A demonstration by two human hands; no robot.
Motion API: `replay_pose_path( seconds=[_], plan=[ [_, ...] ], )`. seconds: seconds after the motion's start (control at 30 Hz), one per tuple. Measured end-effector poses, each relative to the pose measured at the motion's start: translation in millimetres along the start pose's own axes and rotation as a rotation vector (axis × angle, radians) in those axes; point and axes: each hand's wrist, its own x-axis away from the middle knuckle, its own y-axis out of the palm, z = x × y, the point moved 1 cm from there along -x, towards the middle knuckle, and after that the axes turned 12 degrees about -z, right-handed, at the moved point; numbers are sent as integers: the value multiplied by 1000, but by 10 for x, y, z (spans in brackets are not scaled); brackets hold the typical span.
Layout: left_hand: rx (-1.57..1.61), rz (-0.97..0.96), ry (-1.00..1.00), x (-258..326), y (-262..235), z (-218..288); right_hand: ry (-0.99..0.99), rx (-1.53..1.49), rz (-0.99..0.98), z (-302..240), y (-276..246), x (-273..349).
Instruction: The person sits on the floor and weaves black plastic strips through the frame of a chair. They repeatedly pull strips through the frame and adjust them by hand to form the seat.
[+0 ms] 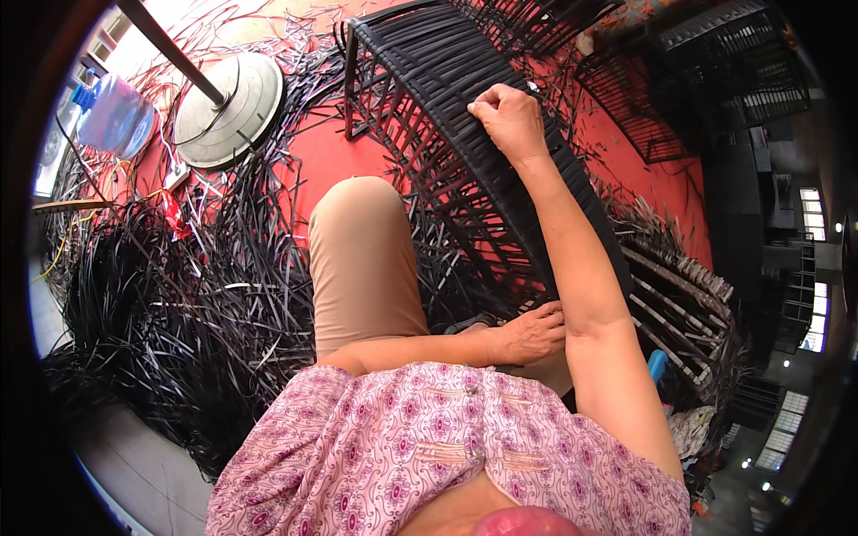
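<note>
A curved black furniture panel, woven from flat plastic strips over a frame, arches from the upper middle toward my right knee. Over its woven top is my right hand, thumb and forefinger pressed together in a pinch; whatever lies between them is too small to make out. Low by the panel's near end, my left hand reaches across my body with its fingers curled. Its fingertips are partly hidden at my right forearm, so what they grip does not show. Loose strip ends hang from the panel's left side.
Heaps of loose black strips cover the red floor at left. Beyond stand a round grey pole base and a blue water jug. Black woven furniture is at upper right, a slatted frame at right.
</note>
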Motion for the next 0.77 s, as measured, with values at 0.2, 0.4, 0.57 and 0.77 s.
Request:
replay_pose_path(
  seconds=[0.2,0.4,0.57,0.77],
  plan=[
    [42,88,1,-5,243,-15,-93,-59,-1,-277,-8,-171],
    [-16,276,29,-90,451,-33,-125,130,-83,-521,195,-670],
    [179,223,30,-89,337,-40,-165,169,10,-491,325,-883],
    [-240,289,-13,-77,491,-28,-296,71,36,-738,340,-1035]
  ],
)
